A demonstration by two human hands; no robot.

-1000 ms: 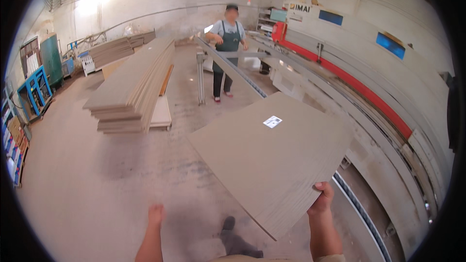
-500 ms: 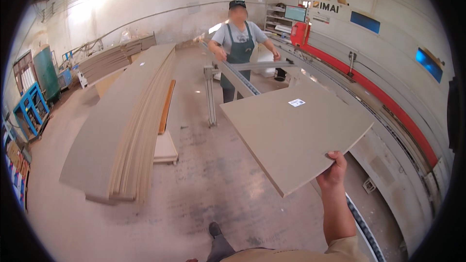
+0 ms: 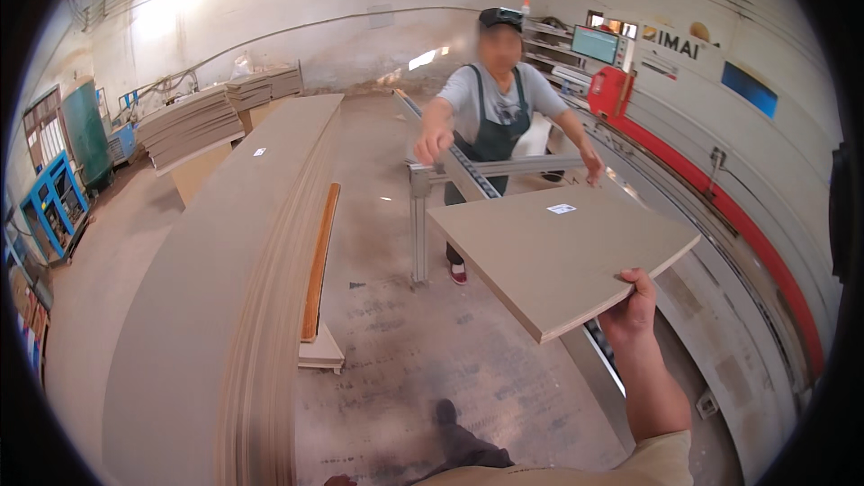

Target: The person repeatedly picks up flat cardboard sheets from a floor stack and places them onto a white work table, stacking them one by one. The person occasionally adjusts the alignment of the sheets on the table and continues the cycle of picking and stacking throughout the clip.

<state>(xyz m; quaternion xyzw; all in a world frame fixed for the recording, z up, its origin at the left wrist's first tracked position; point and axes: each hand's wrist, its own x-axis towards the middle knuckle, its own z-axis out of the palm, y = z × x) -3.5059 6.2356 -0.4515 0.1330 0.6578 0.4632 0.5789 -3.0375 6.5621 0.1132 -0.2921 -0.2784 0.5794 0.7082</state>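
- One tan board (image 3: 562, 261) rides level above the concrete floor (image 3: 405, 360) at right, its near corner gripped from below by the wearer's right hand (image 3: 633, 306), thumb on the top face; a small white label (image 3: 561, 209) sits on the board's far half.
- The left hand is out of the frame.
- A tall stack of long boards (image 3: 225, 306) fills the left, running from near to far, with a wooden pallet (image 3: 320, 270) at its right foot.
- A co-worker in a grey shirt and dark apron (image 3: 498, 117) stands beyond the board, one hand (image 3: 433, 146) on a metal roller frame (image 3: 477, 175), the other (image 3: 592, 166) near the board's far edge.
- A red rail (image 3: 738, 225) curves along the right wall; further board stacks (image 3: 193, 121) and blue racks (image 3: 54, 207) line the far left under whitewashed walls (image 3: 297, 9).
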